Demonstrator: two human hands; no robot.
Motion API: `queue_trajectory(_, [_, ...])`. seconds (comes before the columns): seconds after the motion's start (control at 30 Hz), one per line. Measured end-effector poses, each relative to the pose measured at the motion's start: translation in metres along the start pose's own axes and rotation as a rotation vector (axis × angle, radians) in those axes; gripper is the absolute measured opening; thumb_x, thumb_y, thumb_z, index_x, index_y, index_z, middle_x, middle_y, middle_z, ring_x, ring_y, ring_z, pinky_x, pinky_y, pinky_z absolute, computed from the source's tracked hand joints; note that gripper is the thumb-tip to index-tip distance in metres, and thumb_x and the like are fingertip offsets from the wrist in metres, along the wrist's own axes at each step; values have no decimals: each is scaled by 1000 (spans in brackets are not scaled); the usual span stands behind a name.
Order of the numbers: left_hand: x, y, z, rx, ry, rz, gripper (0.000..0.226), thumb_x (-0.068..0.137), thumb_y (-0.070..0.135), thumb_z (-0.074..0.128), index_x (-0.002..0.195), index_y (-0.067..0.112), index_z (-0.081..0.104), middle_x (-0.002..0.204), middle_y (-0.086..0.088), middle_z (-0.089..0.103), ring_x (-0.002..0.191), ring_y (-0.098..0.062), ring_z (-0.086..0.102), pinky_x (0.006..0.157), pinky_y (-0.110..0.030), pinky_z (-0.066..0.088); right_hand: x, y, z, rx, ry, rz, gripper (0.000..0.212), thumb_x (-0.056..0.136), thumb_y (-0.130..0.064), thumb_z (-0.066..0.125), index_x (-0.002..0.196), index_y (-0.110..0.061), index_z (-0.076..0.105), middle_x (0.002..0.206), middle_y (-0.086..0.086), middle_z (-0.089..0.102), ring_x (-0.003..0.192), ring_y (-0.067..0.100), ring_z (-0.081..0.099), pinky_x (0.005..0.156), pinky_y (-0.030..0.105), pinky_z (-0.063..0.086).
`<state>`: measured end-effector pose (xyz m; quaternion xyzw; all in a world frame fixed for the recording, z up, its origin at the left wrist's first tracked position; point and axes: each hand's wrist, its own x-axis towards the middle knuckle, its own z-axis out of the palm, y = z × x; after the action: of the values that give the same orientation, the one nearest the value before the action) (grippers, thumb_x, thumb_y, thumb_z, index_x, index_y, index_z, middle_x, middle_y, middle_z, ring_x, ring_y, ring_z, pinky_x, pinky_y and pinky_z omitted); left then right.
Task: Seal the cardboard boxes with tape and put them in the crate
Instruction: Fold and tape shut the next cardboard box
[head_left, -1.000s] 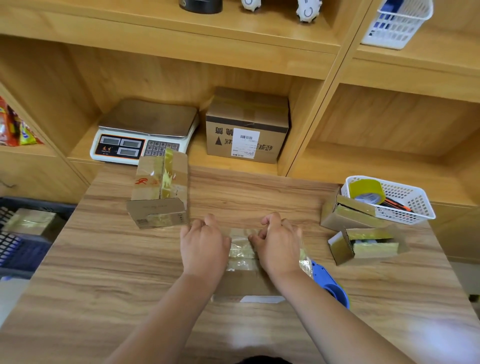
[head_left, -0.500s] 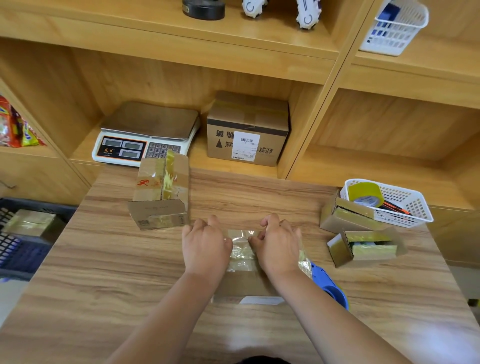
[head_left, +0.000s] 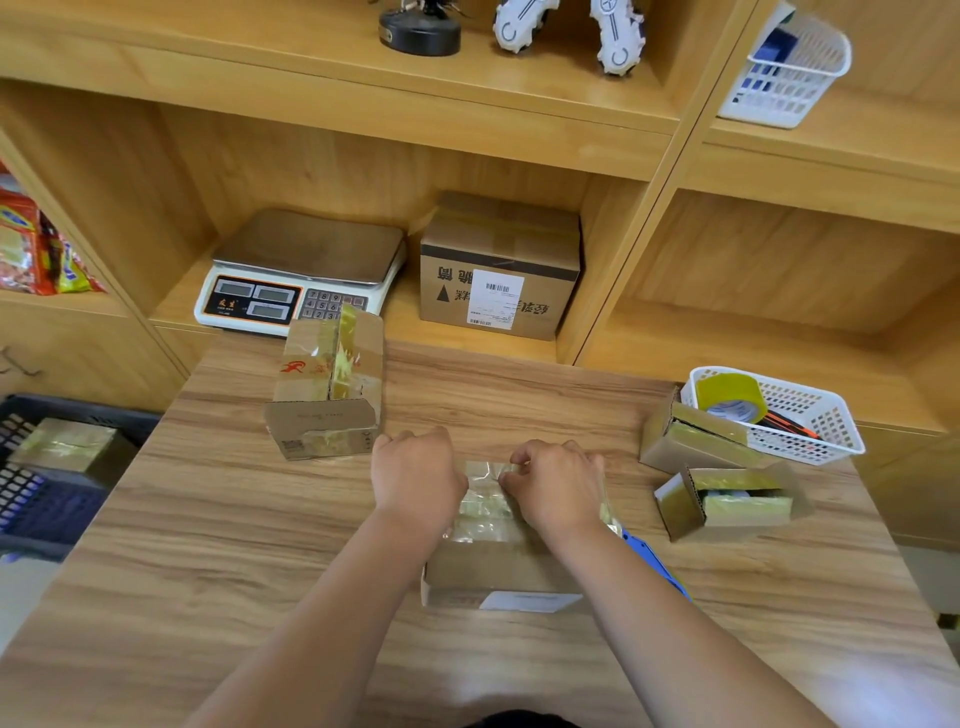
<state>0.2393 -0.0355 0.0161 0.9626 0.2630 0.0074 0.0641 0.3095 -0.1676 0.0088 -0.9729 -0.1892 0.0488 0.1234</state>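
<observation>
Head view, left hand (head_left: 418, 483) gripping box (head_left: 488, 571) far edge, right hand (head_left: 557, 488) pinching tape (head_left: 483, 506)

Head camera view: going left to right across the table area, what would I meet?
Dark crate → taped cardboard box → left hand → right hand → white basket holding a tape roll.

both forearms reach forward and come near each other at the wrists. the left hand (head_left: 418, 483) lies palm down, its fingers bent over the far edge of the box (head_left: 488, 571). the right hand (head_left: 558, 488), just beside it, is also palm down with curled fingers, thumb and first finger pinching the tape (head_left: 483, 501) between the hands.
</observation>
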Motion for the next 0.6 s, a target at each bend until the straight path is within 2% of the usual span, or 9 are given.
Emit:
queue_trajectory(0.1, [4, -9, -6, 31, -70, -31, 32, 77, 49, 64, 81, 22, 48, 69, 6, 55, 71, -17, 47, 71, -30, 27, 2, -1, -2, -1, -32, 9, 23, 83, -43, 61, 103, -34, 67, 100, -10, 69, 110, 16, 49, 77, 32, 16])
queue_trajectory(0.17, [6, -16, -7, 0, -109, -50, 36, 75, 54, 65, 84, 21, 52, 72, 7, 56, 75, -16, 52, 71, -30, 33, 3, -2, -4, -2, -47, 11, 22, 83, -42, 61, 102, -35, 67, 101, -11, 68, 109, 15, 50, 77, 32, 17])
queue_trajectory(0.23, [8, -18, -4, -66, -142, -49, 44, 75, 57, 64, 99, 20, 58, 92, 2, 62, 96, -19, 53, 79, -32, 39, 3, -2, -5, -1, -59, 14, 21, 84, -42, 61, 102, -35, 67, 102, -11, 68, 109, 15, 50, 82, 32, 20])
queue_trajectory(0.3, [9, -13, 2, -190, -159, -29, 58, 77, 61, 59, 120, 21, 55, 119, -1, 57, 117, -23, 45, 94, -36, 39, 3, -1, -5, -5, -63, 18, 21, 84, -42, 61, 102, -35, 67, 103, -11, 68, 110, 15, 50, 86, 33, 23])
queue_trajectory(0.37, [10, -4, 11, -314, -179, 15, 61, 82, 64, 53, 129, 25, 51, 130, 0, 52, 124, -22, 40, 100, -38, 34, 4, -1, -6, -14, -67, 13, 24, 84, -47, 60, 103, -34, 66, 105, -10, 68, 111, 16, 50, 87, 33, 24])
queue_trajectory(0.47, [9, 1, 26, -414, -230, 59, 51, 86, 60, 52, 121, 23, 58, 122, 0, 60, 112, -19, 51, 89, -32, 40, 4, -1, -6, -22, -80, 8, 29, 83, -54, 58, 103, -34, 66, 104, -10, 68, 111, 16, 49, 86, 34, 24])
queue_trajectory(0.53, [8, -1, 31, -525, -267, 31, 41, 87, 55, 55, 108, 20, 64, 106, 2, 62, 91, -16, 55, 69, -26, 39, 4, 0, -6, -26, -86, 10, 29, 82, -54, 59, 102, -36, 66, 101, -11, 68, 109, 15, 49, 85, 34, 24])
queue_trajectory(0.6, [8, -5, 33, -641, -291, 18, 28, 89, 49, 56, 89, 22, 65, 85, 6, 58, 77, -14, 53, 56, -24, 34, 4, 2, -6, -9, -91, 19, 24, 82, -52, 59, 99, -38, 66, 97, -12, 68, 107, 15, 48, 83, 34, 23])
